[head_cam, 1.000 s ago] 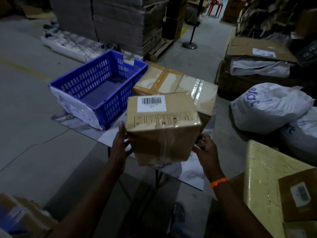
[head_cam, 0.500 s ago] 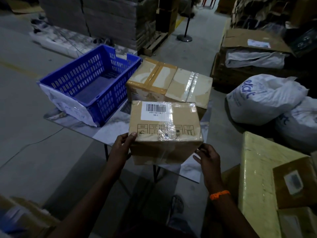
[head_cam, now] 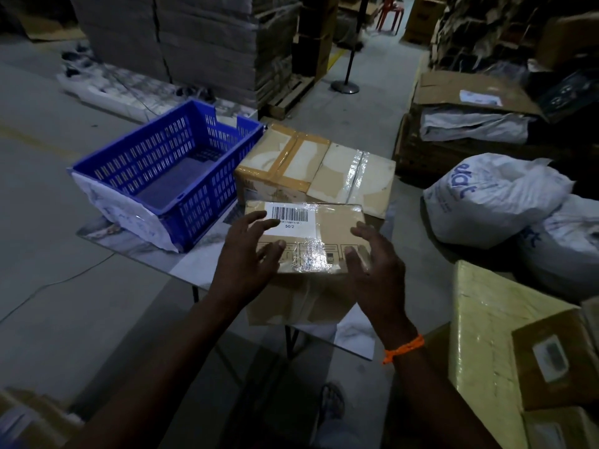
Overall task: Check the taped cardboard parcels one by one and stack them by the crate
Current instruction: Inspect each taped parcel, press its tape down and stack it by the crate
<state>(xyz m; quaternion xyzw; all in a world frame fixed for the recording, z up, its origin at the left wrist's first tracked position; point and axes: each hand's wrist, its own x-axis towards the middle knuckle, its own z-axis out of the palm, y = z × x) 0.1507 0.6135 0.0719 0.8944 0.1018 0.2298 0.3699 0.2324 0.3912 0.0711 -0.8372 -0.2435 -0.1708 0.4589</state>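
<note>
Half a second ago the barcoded parcel (head_cam: 330, 222) was held up in both hands; it now sits on the near edge of the bench (head_cam: 191, 267), right of the blue crate (head_cam: 168, 170) and just before two taped parcels (head_cam: 285, 157). The left hand (head_cam: 249, 254) and right hand (head_cam: 376, 257) have let go, fingers spread over its top (contact unclear).

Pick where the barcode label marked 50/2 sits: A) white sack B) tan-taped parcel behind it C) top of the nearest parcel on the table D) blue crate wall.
C: the label lies on the top face of the nearest parcel, with the left hand over its edge.
</note>
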